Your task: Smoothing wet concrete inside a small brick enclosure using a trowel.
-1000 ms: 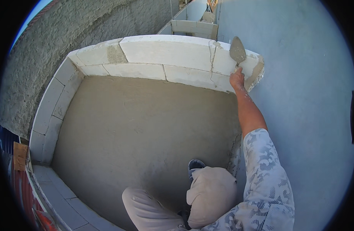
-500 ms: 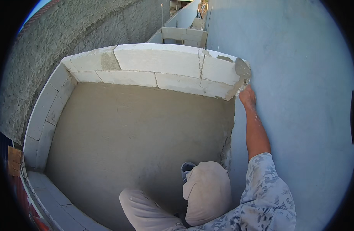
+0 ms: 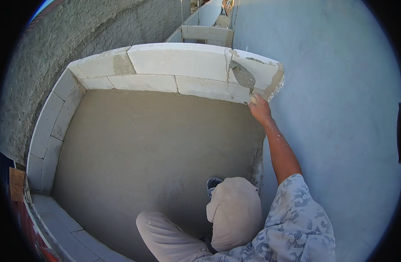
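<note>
My right hand (image 3: 260, 108) is closed round the handle of a trowel (image 3: 242, 75). Its grey, mortar-smeared blade points up and left, in front of the white block wall (image 3: 178, 62) near that wall's right end. Whether the blade touches the blocks I cannot tell. A strip of wet mortar (image 3: 275, 83) covers the corner where the blocks meet the tall blue-grey wall (image 3: 335, 105). Small specks of mortar dot my right forearm. My left hand is out of the picture.
Low block walls (image 3: 46, 126) run along the left and far sides of a smooth grey mortar floor (image 3: 152, 139). A rough plastered wall (image 3: 91, 30) rises beyond on the left. My bent knees (image 3: 235, 209) and one shoe (image 3: 213, 183) are at the near right.
My right hand has drawn the trowel left, away from the mortared corner, and the blade now tilts leftward across the block face. My head view has shifted slightly.
</note>
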The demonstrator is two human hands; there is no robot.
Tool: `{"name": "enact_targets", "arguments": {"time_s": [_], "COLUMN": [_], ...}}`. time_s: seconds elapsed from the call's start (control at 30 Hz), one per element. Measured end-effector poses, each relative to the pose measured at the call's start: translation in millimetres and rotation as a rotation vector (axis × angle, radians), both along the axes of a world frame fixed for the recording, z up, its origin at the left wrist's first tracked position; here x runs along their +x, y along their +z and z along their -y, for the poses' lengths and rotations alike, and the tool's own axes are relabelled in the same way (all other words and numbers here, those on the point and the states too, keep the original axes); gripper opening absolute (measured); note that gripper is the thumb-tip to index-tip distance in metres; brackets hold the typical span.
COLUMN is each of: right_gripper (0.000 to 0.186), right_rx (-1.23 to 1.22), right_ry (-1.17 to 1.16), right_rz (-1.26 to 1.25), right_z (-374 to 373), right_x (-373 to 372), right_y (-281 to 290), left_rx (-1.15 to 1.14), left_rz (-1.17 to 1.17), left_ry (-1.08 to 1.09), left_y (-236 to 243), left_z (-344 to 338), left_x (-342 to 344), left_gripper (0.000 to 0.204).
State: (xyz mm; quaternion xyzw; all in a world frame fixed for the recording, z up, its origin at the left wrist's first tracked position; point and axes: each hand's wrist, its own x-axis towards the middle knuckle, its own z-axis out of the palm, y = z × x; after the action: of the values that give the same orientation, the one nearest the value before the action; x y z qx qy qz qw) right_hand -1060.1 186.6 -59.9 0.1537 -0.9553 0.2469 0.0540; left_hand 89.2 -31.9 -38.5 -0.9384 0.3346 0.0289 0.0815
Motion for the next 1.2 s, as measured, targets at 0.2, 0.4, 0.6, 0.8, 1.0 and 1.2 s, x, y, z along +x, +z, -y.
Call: {"name": "enact_targets", "arguments": {"time_s": [0.2, 0.4, 0.6, 0.8, 1.0, 1.2], "right_gripper": [0.048, 0.046, 0.05, 0.043, 0.035, 0.034], "right_rx": [-0.15, -0.024, -0.027, -0.137, -0.136, -0.501], "right_ry": [-0.011, -0.163, -0.282, -0.281, -0.417, -0.51], "right_rz": [0.133, 0.328, 0.48, 0.367, 0.305, 0.478], "right_z": [8, -42, -62, -81, -91, -104], "right_x": [116, 196, 233, 246, 243, 206], "right_y": [-70, -169, -196, -218, -238, -233], "left_rx": [-0.175, -0.174, -0.162, -0.148, -0.145, -0.151], "left_rz": [-0.134, -0.129, -0.104, -0.102, -0.107, -0.108], "left_ry": [-0.019, -0.128, -0.192, -0.239, -0.265, -0.282], "left_y": [22, 27, 39, 37, 37, 36], "left_z": [7, 50, 75, 96, 108, 113], "left_x": [10, -38, -58, -74, -83, -88], "left_gripper": [0.124, 0.124, 0.123, 0.122, 0.121, 0.121]}}
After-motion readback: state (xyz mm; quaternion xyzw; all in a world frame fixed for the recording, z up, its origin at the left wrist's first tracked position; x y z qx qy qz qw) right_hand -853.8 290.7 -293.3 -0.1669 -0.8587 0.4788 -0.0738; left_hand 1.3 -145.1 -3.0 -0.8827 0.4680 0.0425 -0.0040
